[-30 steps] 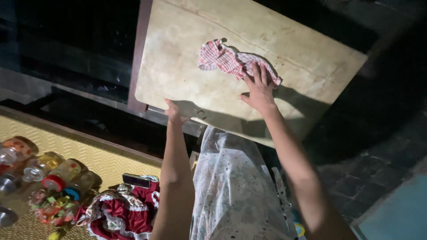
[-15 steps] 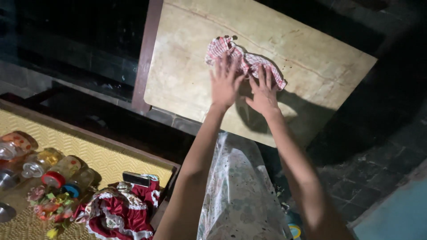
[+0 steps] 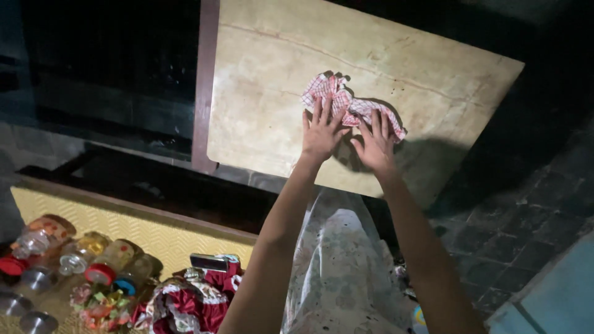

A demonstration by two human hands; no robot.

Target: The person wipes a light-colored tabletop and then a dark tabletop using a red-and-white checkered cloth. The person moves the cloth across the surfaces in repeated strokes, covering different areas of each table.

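A crumpled red-and-white checked cloth (image 3: 337, 98) lies on a pale, stained wooden tabletop (image 3: 260, 80). My left hand (image 3: 322, 131) presses flat on the cloth's near left part, fingers spread. My right hand (image 3: 375, 141) lies flat beside it on the cloth's right end. Both palms face down and the thumbs nearly meet. Neither hand grips the cloth.
At lower left a yellow woven mat (image 3: 148, 229) carries several jars with coloured lids (image 3: 99, 269), metal lids (image 3: 25, 309), a red frilled fabric (image 3: 185, 303) and a dark phone (image 3: 213, 262). A pale patterned garment (image 3: 337, 266) hangs below the table. Dark stone floor (image 3: 495, 235) lies to the right.
My left hand left the table's near edge and came down on the cloth beside my right hand. Both hands and the cloth have shifted slightly right and nearer on the tabletop.
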